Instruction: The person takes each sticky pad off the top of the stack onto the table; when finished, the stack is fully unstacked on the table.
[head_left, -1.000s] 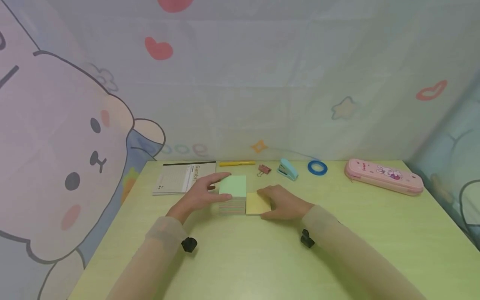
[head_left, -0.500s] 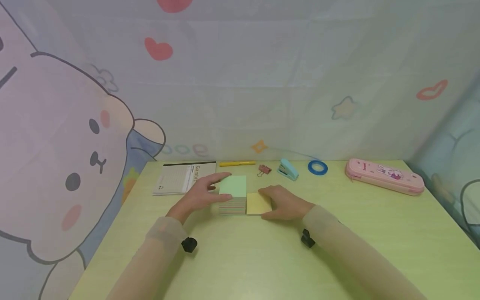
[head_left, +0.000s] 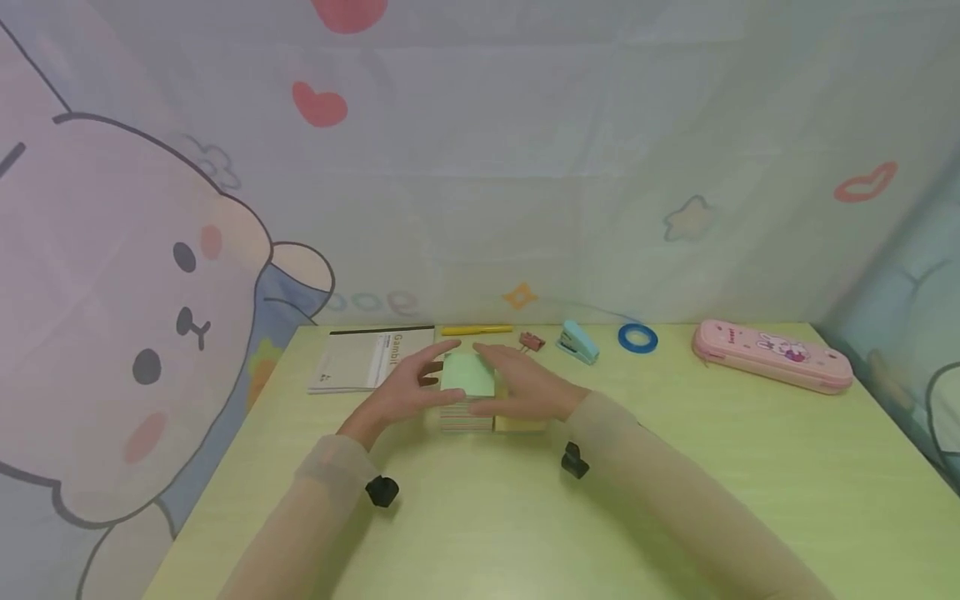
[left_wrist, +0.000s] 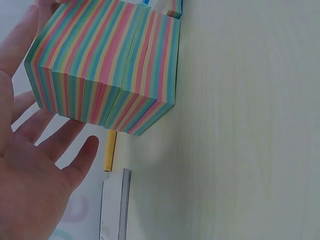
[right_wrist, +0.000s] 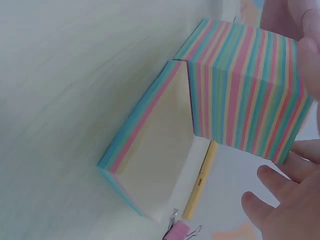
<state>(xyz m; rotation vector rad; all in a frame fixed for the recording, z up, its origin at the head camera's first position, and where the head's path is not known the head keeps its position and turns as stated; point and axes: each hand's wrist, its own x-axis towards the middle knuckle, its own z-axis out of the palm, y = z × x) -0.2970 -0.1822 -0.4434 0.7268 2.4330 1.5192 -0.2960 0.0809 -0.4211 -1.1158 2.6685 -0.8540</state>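
A tall block of sticky notes [head_left: 467, 415] with a green top sheet and striped pastel sides stands upright on the table. On its left, my left hand [head_left: 405, 388] holds the upper part, thumb in front and index finger behind; the other fingers are spread apart. My right hand [head_left: 528, 385] grips the top from the right, its thumb in front and a finger at the back edge. Directly beside the tall block lies a low sticky note pad [right_wrist: 155, 145] with a pale yellow top, partly under my right hand in the head view.
Behind the hands lie a notebook [head_left: 360, 360], a yellow pen [head_left: 476, 330], a pink binder clip [head_left: 532, 342], a light blue stapler [head_left: 577, 342] and a blue tape roll [head_left: 637, 338]. A pink pencil case [head_left: 772, 357] is at the far right. A printed cloth hangs behind the table.
My right hand has left the low yellow pad and moved left onto the tall block. My left hand stays at the block's left side.
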